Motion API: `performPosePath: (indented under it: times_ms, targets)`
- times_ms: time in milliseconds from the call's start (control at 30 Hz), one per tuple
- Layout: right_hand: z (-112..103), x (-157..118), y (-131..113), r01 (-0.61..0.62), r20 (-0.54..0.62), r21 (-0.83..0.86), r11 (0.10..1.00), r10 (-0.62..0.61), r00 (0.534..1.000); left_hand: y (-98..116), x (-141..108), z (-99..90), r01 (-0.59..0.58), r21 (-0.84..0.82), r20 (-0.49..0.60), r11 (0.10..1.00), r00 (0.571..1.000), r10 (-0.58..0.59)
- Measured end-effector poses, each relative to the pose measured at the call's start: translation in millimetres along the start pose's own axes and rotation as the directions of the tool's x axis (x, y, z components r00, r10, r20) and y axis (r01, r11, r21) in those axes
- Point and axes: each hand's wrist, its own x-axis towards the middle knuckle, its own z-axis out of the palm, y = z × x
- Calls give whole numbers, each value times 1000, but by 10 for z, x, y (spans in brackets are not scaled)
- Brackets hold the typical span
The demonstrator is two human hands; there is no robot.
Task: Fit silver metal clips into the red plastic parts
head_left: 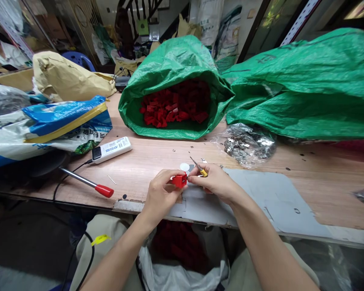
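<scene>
1. From where I stand, the red block (179,180) is held up between the 2 hands, in front of the person, over the near edge of the grey mat (261,194).
2. The left hand (161,192) is nearer to it: thumb and fingers are closed on the block's left end, gripping it.
3. The right hand (215,182) lies on the other side, its thumb and fingertip pinched together at the block's right face. They look just beside it; I can't tell whether they touch, or what small dark bit sits between them.
4. That same right hand also grips a slim tool (203,173), its yellow part against the fingers and its metal point angled up and away to the left, off the block.
5. The block's long axis is hard to judge, since fingers cover its left end; what shows seems to run roughly left to right, across the gap between the hands.
6. So everything appears to hinge on that right face and how squarely the right fingertips line up with it.
</scene>
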Motion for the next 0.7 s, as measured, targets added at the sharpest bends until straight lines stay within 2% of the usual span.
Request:
performPosePath:
  times_ms: [233,433,700]
  targets:
    - [-10,-7,23,-24,27,58,998,22,999,22,-2,2,18,-41,32,999,999,-16]
    - [-17,-9,50,60,-11,-23,998,-60,998,4,-3,9,30,-28,42,999,999,-29]
    - [-64,-51,6,31,52,-44,999,-28,998,15,-8,22,-12,4,94,1000,995,12]
